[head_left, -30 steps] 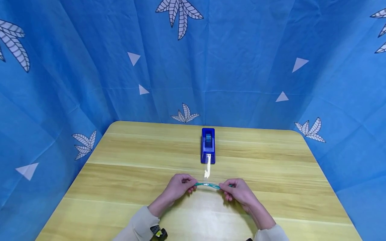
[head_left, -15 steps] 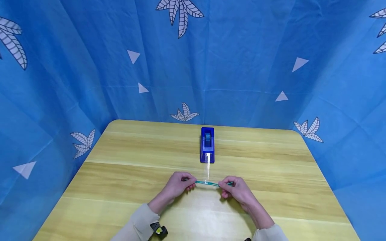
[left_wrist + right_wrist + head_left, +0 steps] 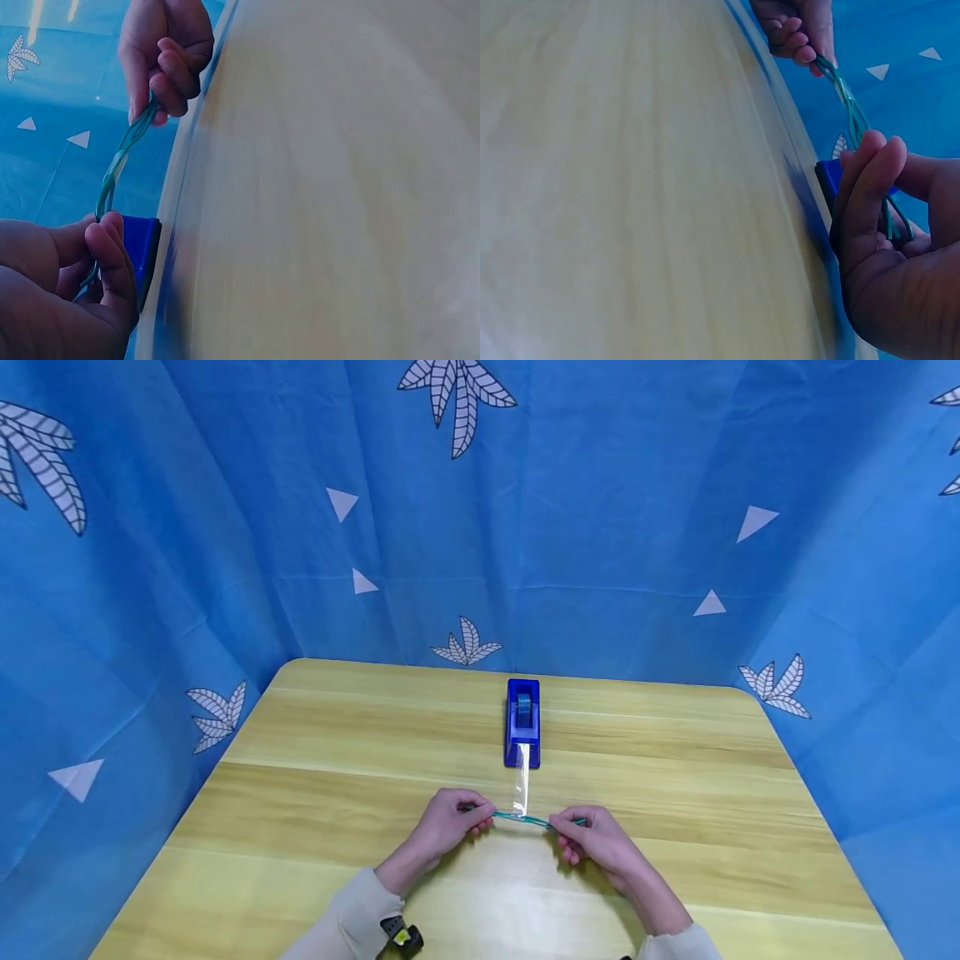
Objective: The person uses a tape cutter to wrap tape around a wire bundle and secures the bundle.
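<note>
A thin bundle of teal straws or cords (image 3: 522, 817) is stretched between both hands just above the wooden table (image 3: 300, 793). My left hand (image 3: 450, 819) pinches its left end and my right hand (image 3: 585, 837) pinches its right end. A strip of clear tape (image 3: 521, 787) runs from the blue tape dispenser (image 3: 522, 722) down to the middle of the bundle. In the left wrist view the twisted bundle (image 3: 120, 161) spans from my left hand (image 3: 71, 292) to my right hand (image 3: 165, 56). The right wrist view shows the bundle (image 3: 851, 105) with a tape wrap on it.
The dispenser stands at the table's far middle, its cutter end facing me. Blue cloth with white leaf and triangle prints (image 3: 480, 510) walls in the table at the back and both sides. A wrist-worn camera strap (image 3: 401, 933) shows on my left sleeve.
The tape strip, loose and crumpled a second ago, now hangs straight from the dispenser to the bundle. Both hands hold the same grip and have barely shifted.
</note>
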A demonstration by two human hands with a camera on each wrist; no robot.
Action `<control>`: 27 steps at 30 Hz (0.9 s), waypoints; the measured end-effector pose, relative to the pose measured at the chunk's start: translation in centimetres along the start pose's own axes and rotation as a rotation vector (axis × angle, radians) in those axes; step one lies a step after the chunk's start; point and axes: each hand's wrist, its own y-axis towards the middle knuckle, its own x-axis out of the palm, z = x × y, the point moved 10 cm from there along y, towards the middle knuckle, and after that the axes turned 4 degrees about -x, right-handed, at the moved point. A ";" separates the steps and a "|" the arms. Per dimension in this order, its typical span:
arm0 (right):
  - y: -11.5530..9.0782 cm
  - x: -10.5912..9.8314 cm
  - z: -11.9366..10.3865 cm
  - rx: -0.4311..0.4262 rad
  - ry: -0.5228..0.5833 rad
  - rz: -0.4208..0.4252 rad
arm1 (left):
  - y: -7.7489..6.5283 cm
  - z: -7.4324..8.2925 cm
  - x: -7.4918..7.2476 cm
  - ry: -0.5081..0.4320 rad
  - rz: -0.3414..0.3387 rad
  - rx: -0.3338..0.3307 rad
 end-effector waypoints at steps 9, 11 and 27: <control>-0.2 -0.4 0.0 -0.007 -0.031 0.010 | 0.2 0.1 0.2 0.044 0.008 0.031; -0.2 -0.7 -0.2 -0.017 -0.034 0.031 | 0.3 0.1 0.2 0.057 0.013 0.040; 0.2 -1.6 -0.7 -0.047 -0.025 0.143 | 1.2 -0.2 0.2 0.148 -0.084 -0.013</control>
